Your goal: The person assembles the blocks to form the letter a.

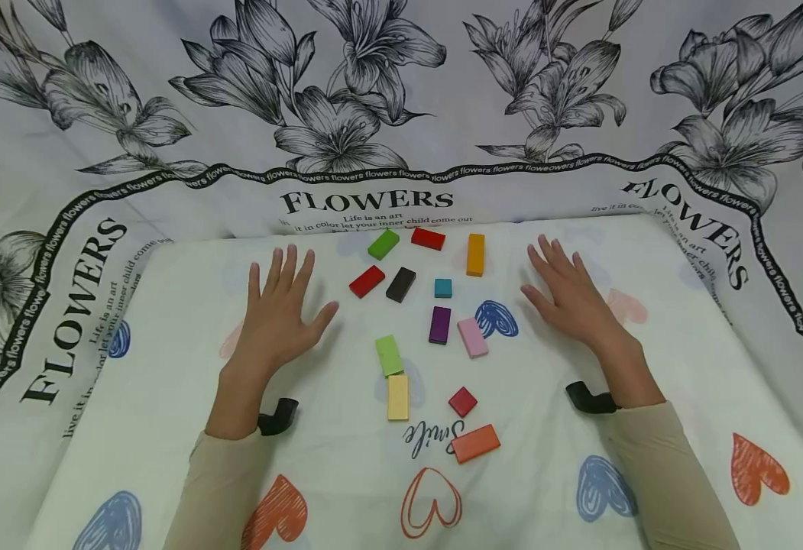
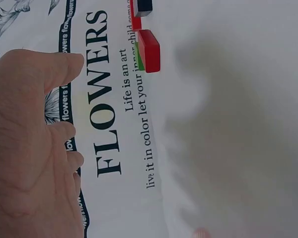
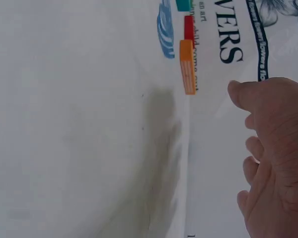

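Note:
My left hand [image 1: 279, 313] is spread flat with straight fingers on the left of the blocks, holding nothing. On the right, my right hand [image 1: 569, 294] is likewise spread, with nothing in it. Between them lie several coloured blocks. Nearest the left thumb is a red block [image 1: 367, 282], beside a black block [image 1: 400, 285]. An orange-yellow block [image 1: 475, 255] and a pink block [image 1: 473, 338] lie closest to the right hand. A green block [image 1: 383, 244], another red block [image 1: 428, 239], a small teal block [image 1: 443, 288] and a purple block [image 1: 439, 325] are scattered in the middle.
Closer to me, a light green block [image 1: 389, 355] meets a pale yellow block [image 1: 397, 397]. A small red block [image 1: 463, 402] and an orange block [image 1: 476, 444] lie to their right. Everything rests on a white cloth [image 1: 346, 496] printed with hearts, bordered by flower-patterned fabric [image 1: 373, 137].

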### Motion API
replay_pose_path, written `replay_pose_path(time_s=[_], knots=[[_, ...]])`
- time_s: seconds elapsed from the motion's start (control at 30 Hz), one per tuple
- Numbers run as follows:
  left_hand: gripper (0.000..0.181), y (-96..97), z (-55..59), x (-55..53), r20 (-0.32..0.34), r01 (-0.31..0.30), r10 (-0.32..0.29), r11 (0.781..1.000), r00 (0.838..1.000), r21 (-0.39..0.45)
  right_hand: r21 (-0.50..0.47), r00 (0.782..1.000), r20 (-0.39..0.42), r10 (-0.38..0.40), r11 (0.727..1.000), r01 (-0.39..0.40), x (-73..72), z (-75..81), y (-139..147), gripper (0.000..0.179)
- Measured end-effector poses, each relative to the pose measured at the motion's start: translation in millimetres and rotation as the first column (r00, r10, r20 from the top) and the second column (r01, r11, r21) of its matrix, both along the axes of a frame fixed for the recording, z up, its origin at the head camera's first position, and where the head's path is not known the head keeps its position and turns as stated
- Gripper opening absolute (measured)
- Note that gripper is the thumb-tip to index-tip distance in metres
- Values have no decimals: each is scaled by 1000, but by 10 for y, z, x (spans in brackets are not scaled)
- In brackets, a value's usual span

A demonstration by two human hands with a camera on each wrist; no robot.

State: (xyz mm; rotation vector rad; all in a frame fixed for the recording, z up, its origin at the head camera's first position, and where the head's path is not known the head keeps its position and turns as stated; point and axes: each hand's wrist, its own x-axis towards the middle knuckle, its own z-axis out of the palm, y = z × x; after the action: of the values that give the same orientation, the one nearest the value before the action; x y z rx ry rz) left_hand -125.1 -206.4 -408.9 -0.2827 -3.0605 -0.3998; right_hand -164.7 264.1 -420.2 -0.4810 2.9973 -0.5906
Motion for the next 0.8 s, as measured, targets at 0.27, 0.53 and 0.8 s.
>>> replay_pose_path(time_s=[0.27,0.53,0.8], knots=[[79,135,9,-12,-63,54,-53,998,997,21,-54,998,2,57,997,-56,3,8,-165,66],[63,351,52,-80,-62,187,-186,982,981,20,-148,993,75,89,986,-77,104,35,-435,59],[62,596,138,-316,-39,233,-232,972,972,20,-127,987,65,144,983,-135,28,151,-569,54]])
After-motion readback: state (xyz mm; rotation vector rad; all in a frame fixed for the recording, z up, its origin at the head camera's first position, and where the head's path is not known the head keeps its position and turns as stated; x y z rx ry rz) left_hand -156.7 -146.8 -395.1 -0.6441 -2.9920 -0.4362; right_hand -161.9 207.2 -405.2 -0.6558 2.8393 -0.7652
